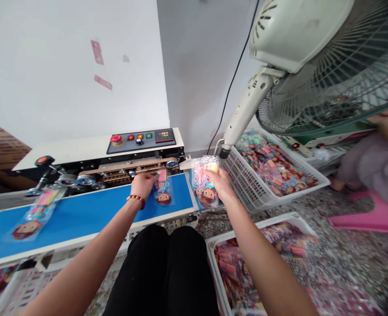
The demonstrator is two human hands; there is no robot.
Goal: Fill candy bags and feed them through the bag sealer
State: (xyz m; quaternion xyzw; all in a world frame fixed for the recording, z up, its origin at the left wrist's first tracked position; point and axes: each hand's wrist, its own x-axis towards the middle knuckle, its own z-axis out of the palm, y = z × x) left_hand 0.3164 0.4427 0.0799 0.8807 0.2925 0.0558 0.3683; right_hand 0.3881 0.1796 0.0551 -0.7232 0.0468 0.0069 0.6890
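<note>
My left hand (143, 186), with a beaded bracelet at the wrist, pinches the upper left edge of a clear plastic packet (163, 197). That packet, printed with a cartoon face and holding pink sticks, lies over the blue conveyor belt (106, 210) of a band sealing machine (98, 151). In my right hand (220, 182) is a small stack of similar packets (204, 195), held by the right side at the belt's right end. Another packet (32, 215), with pink and yellow contents, lies slanted on the belt's left part, its top edge near the machine's rollers.
A white basket (249, 186) full of packets stands behind my right hand. A second white crate (218, 276) of packets sits below my right forearm. A large fan (299, 39) hangs over the right side. Beside a pink stool (371, 215), another person (371, 162) is partly visible.
</note>
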